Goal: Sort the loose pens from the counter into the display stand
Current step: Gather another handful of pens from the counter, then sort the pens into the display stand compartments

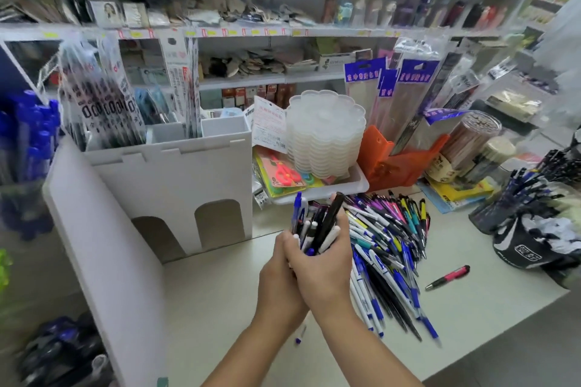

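Head view: both hands, left hand (279, 280) and right hand (323, 264), are clutching a pen bundle (317, 229) beside the white display stand (176, 173), bare counter (220, 308) lying open below

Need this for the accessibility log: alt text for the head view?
Both hands, left hand and right hand, grip a bunch of pens above a counter. A pile of loose pens lies right of them, a white display stand stands left, with store shelves behind.

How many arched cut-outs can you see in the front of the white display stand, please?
2: one arched cut-out at the lower left of the white display stand front, the other arched cut-out just to its right. Neither appears hidden.
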